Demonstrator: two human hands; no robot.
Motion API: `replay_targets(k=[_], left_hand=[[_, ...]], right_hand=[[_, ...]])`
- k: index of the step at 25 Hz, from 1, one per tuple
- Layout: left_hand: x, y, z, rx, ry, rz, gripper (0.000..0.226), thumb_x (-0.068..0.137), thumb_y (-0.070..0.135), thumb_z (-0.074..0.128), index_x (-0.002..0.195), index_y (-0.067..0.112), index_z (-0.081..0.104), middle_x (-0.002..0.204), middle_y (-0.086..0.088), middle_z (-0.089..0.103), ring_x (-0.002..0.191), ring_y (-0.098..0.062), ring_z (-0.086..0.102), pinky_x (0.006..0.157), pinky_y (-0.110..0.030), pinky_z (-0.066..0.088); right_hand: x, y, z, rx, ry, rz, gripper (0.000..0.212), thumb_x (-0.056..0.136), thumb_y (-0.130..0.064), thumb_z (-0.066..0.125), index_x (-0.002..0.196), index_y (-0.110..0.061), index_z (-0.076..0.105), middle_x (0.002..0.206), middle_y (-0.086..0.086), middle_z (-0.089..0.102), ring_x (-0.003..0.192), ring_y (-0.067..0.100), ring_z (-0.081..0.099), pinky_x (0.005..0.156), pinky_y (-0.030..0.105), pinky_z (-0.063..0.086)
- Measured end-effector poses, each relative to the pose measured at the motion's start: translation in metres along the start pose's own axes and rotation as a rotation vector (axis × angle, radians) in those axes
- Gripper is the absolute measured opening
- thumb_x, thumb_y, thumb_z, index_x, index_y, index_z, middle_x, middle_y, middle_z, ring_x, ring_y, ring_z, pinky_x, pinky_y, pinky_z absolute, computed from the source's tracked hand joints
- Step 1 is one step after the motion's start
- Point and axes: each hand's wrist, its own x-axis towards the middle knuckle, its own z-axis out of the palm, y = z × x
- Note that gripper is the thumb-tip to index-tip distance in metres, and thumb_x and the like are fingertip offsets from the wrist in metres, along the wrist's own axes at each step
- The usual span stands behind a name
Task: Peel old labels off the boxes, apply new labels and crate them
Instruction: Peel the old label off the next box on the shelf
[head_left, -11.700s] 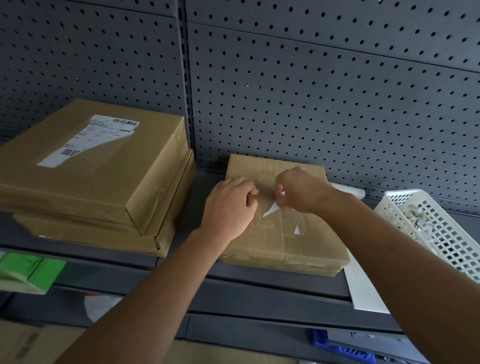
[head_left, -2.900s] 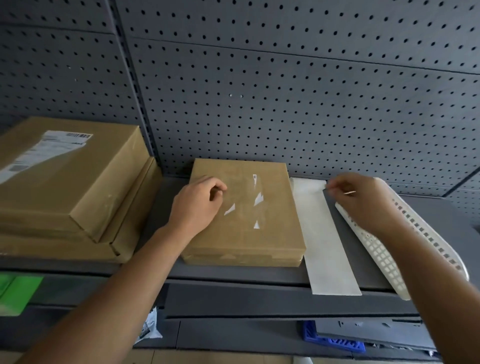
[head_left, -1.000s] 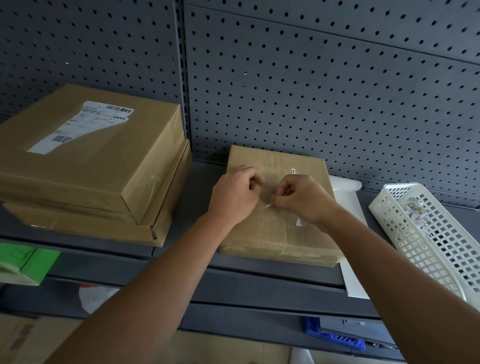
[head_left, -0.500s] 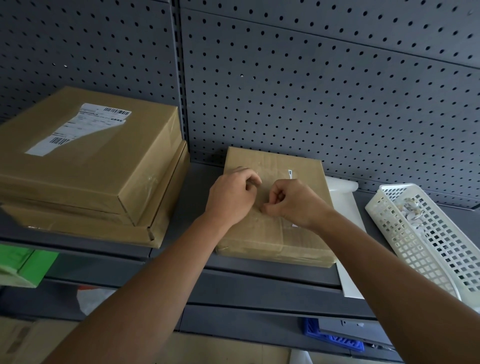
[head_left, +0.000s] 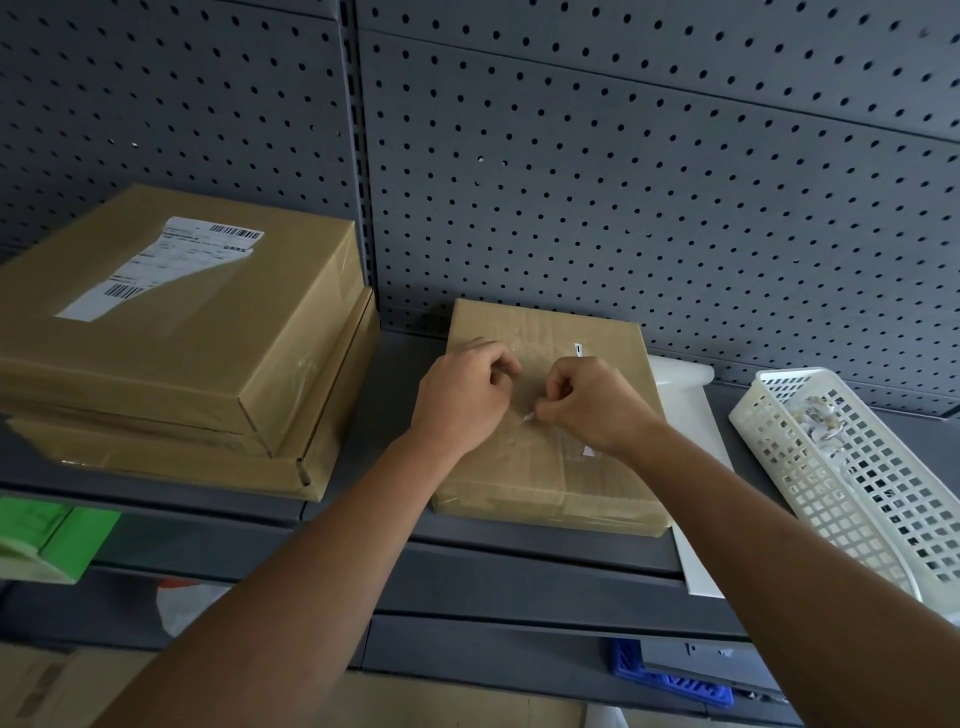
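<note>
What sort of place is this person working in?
Likely a stockroom or parcel-packing area: a grey metal shelf backed by pegboard, stacked cardboard boxes with a barcoded shipping label, and a right hand pinching a label scrap off another box beside a white plastic basket.

Head view, wide-angle. Worn at the person's head, facing forward and slightly down onto a grey shelf (head_left: 519, 551) backed by pegboard (head_left: 623, 182). Close range: both forearms enter from the lower edge. The left hand (head_left: 462, 389) and right hand (head_left: 592, 405) meet near frame centre, the right pinching a label scrap (head_left: 529, 415).
</note>
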Motion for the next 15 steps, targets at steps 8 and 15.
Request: replay_targets(k=[8, 15], left_hand=[[0.0, 0.0001, -0.0012, 0.003, 0.007, 0.008, 0.026, 0.092, 0.008, 0.053, 0.096, 0.026, 0.072, 0.107, 0.018, 0.068, 0.098, 0.0, 0.061, 0.082, -0.023, 0.05], [0.0008, 0.0011, -0.0011, -0.003, 0.005, -0.001, 0.027, 0.092, 0.008, 0.053, 0.094, 0.028, 0.071, 0.107, 0.019, 0.067, 0.094, -0.001, 0.061, 0.08, -0.025, 0.05]], right_hand=[[0.001, -0.0004, 0.0007, -0.034, 0.009, -0.004, 0.019, 0.077, -0.019, 0.076, 0.075, -0.014, 0.057, 0.067, -0.004, 0.054, 0.056, 0.01, 0.045, 0.052, 0.022, 0.041], [0.0003, -0.0016, -0.0001, -0.002, -0.057, 0.008, 0.021, 0.075, -0.021, 0.076, 0.074, -0.017, 0.056, 0.066, -0.005, 0.052, 0.058, 0.01, 0.045, 0.055, 0.024, 0.04]])
